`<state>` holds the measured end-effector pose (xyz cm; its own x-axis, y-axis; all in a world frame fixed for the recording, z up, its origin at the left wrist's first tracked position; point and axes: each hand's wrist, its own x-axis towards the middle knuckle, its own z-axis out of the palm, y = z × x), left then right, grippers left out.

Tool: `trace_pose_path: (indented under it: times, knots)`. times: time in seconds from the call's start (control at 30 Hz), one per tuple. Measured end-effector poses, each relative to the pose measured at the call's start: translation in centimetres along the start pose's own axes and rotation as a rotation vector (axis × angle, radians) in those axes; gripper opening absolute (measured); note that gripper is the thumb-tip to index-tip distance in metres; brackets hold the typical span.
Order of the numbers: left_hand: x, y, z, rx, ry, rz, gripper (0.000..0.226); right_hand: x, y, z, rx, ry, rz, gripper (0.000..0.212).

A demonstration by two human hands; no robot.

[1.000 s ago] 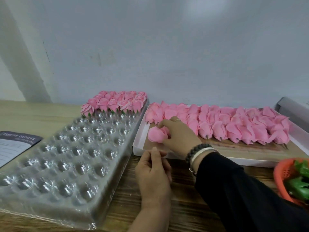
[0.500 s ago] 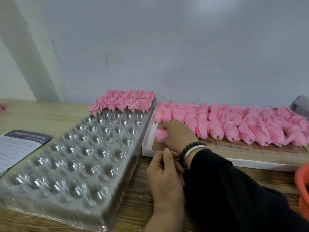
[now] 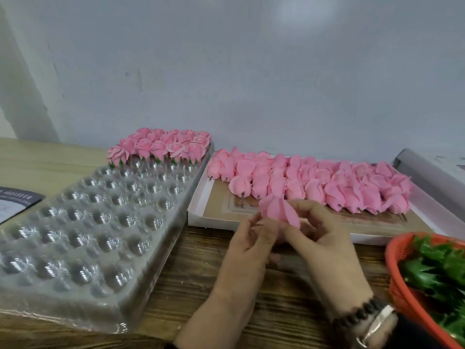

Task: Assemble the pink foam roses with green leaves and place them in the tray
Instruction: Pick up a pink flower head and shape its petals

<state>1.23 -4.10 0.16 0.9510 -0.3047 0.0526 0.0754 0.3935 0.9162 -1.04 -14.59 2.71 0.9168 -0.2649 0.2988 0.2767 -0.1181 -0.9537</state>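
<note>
Both hands, the left hand [image 3: 247,244] and right hand [image 3: 324,238], pinched one pink foam rose bud [image 3: 279,210] in their fingers above the wooden tabletop [image 3: 201,278], near the clear plastic dimpled tray [image 3: 88,222].

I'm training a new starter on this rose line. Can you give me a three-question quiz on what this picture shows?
1. True or false: the finished roses fill the near end of the clear tray.
2. Which holds the green leaves? A. white box B. orange basket C. clear tray
3. What do the left hand and right hand hold between them?

Key
1. False: they stand at the far end.
2. B, the orange basket.
3. One pink rose bud, held in front of the white box of loose buds.
</note>
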Motion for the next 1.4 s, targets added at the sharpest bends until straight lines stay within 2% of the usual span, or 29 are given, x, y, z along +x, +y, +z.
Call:
trace_pose_path:
  times: [0.13,0.27,0.43,0.53,0.7,0.83,0.93,1.1,1.23,1.4]
  knots:
    - [-0.8,-0.1,0.3,-0.073,-0.279,-0.113,0.062,-2.5,0.1,-1.5,0.211,-0.029,0.083,0.026]
    - [-1.2,0.0,0.5,-0.144,-0.423,-0.172,0.053,-3.7,-0.2,-1.7,0.239,-0.072,0.071,0.024]
    - [-1.2,0.3,0.6,-0.167,-0.373,-0.145,0.053,-3.5,-0.6,-1.5,0.201,-0.132,0.031,0.025]
    - [-0.9,0.3,0.7,-0.158,-0.304,-0.082,0.039,-3.5,-0.5,-1.3,0.061,-0.144,-0.027,0.025]
    - [-0.8,0.2,0.4,0.046,-0.210,0.024,0.031,-3.4,-0.7,-1.7,-0.108,-0.168,-0.101,0.043]
    - [-0.8,0.3,0.1,0.214,-0.176,0.102,0.029,-3.2,-1.0,-2.3,-0.121,-0.124,-0.125,0.027]
    - [-0.9,0.5,0.3,0.246,-0.180,0.156,0.016,-3.1,-0.7,-2.4,-0.107,-0.057,-0.114,0.018]
    - [-1.0,0.6,0.4,0.211,-0.179,0.173,0.032,-3.1,-0.2,-2.4,-0.003,0.018,-0.074,0.012]
    - [-1.0,0.7,0.5,0.241,-0.217,0.175,0.031,-2.9,-0.3,-2.4,-0.021,0.021,-0.082,0.020]
    - [-1.1,0.5,0.4,0.336,-0.257,0.175,0.028,-2.9,-0.4,-2.5,-0.039,0.056,-0.085,0.020]
